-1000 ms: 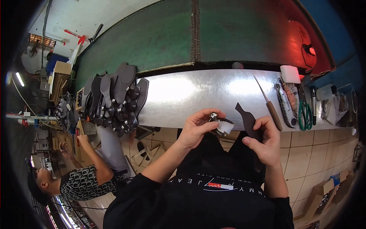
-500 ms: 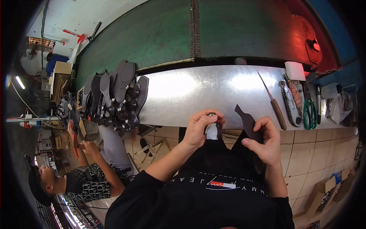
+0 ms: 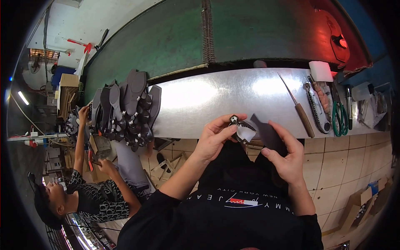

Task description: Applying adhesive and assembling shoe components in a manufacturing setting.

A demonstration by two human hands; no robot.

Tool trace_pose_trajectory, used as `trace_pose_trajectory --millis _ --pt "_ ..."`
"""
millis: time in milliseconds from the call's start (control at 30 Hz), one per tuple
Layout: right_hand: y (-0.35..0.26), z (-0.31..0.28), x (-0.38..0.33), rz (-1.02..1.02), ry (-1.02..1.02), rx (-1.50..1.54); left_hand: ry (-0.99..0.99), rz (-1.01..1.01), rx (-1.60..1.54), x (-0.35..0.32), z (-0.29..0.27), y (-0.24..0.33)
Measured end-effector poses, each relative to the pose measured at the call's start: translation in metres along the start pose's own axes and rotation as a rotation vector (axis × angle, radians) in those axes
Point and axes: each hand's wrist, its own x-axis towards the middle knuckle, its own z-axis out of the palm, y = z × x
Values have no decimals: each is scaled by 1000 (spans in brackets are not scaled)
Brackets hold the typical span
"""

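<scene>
In front of my body, my left hand (image 3: 214, 138) is closed on a black sandal strap (image 3: 246, 133) with a white inner side and a shiny round ornament at its top. Thumb and fingers pinch it near the ornament. My right hand (image 3: 288, 157) grips a dark grey sandal sole (image 3: 270, 134), its narrow pointed end up and leaning toward the strap. The two pieces are close together; whether they touch is unclear. My palm covers the lower part of the sole.
A metal table (image 3: 187, 121) borders a green conveyor belt (image 3: 258, 33). Sandals (image 3: 134, 89) are piled at left, near a co-worker (image 3: 98, 198). At right lie a wooden-handled awl (image 3: 304, 118), a cutter (image 3: 318, 112), green-handled scissors (image 3: 340, 118) and a white block (image 3: 321, 71).
My left hand has turned the strap, so its ornament and white side show more. My right hand has brought the sole a little left, closer to the strap. The co-worker's arm has reached toward the sandals.
</scene>
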Motion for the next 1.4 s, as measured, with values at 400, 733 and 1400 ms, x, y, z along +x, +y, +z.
trace_pose_trajectory --millis 400,733,1400 --pt "-3 6 -7 -186 -26 -162 -21 61 -101 -5 2 1" --pt "2 15 9 172 -42 387 -139 75 153 -14 13 3" --pt "13 19 7 289 -154 515 -192 109 217 -13 19 6"
